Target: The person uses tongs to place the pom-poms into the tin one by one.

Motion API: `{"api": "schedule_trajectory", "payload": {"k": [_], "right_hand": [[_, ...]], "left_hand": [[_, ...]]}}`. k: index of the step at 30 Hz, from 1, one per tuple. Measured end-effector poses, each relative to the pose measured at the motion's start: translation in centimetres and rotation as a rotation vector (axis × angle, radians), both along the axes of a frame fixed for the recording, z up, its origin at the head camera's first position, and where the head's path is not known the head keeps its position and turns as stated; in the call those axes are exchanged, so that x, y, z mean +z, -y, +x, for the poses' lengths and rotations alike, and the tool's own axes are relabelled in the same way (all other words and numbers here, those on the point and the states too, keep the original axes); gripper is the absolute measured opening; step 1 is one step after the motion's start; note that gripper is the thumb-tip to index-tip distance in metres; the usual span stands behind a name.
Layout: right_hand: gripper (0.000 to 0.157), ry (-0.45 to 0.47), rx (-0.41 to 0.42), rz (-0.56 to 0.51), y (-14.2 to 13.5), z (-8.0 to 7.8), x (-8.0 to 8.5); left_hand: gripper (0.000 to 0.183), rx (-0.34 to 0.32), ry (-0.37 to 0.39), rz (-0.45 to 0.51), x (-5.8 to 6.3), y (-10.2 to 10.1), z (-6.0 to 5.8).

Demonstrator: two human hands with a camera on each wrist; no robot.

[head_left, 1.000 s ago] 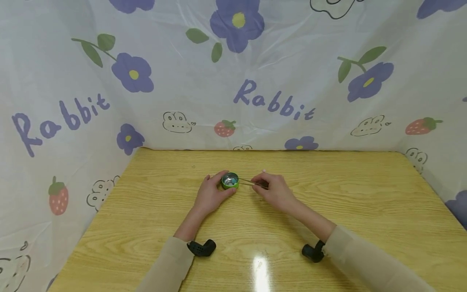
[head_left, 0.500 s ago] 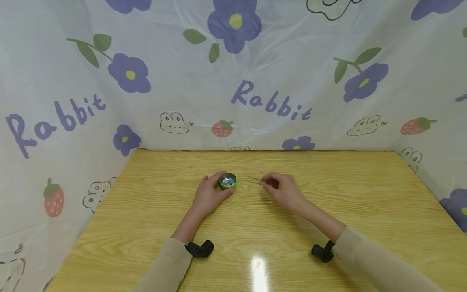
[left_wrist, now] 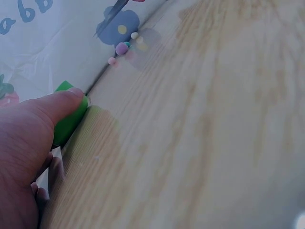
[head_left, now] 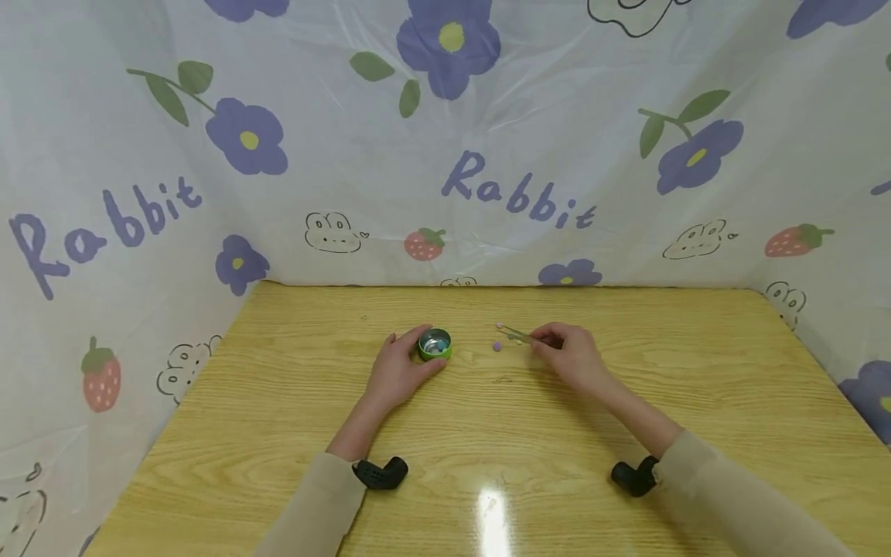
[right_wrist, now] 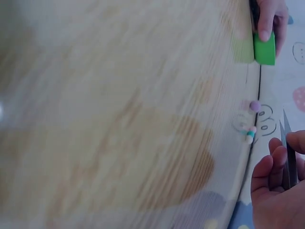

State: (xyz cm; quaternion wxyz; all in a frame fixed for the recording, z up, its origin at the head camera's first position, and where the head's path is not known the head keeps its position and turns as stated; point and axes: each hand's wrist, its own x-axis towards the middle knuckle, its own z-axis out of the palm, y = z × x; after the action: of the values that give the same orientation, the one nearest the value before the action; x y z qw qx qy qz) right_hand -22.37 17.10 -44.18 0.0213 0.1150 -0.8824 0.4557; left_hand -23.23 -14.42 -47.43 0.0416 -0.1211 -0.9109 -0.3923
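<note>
My left hand (head_left: 398, 375) holds a small green round tin (head_left: 435, 357) on the table, thumb and fingers around its sides. Its inside is shiny metal, with something small and blue in it. In the left wrist view the thumb lies against the green wall (left_wrist: 71, 121). Metal tweezers (head_left: 524, 338) are pinched in my right hand (head_left: 574, 357); in the right wrist view their tips (right_wrist: 284, 120) stand slightly apart with nothing between them. They point left over several tiny balls: a purple ball (head_left: 497, 346), a pink ball (head_left: 499, 325), and others white and teal.
The wooden table (head_left: 445, 433) spreads around both hands. A white printed cloth (head_left: 390, 155) rises behind its back edge and at the sides. Black wrist cameras sit at the left cuff (head_left: 380, 473) and right cuff (head_left: 634, 476).
My right hand has moved right, taking the tweezers from the tin's rim to above the little balls. More balls show on the table now. The left hand stays around the tin.
</note>
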Motion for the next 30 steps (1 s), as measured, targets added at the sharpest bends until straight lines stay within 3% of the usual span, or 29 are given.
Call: {"api": "schedule_trajectory", "payload": {"k": [15,30], "right_hand": [[0.018,0.06,-0.049,0.036,-2.6,-0.3,-0.4],[0.016,0.069,-0.061,0.096,-2.8,-0.1,-0.9]], "left_hand": [[0.068,0.003,-0.004,-0.012,0.0,-0.1,0.0],[0.067,-0.001,-0.001,-0.008,0.0,0.0,0.0]]}}
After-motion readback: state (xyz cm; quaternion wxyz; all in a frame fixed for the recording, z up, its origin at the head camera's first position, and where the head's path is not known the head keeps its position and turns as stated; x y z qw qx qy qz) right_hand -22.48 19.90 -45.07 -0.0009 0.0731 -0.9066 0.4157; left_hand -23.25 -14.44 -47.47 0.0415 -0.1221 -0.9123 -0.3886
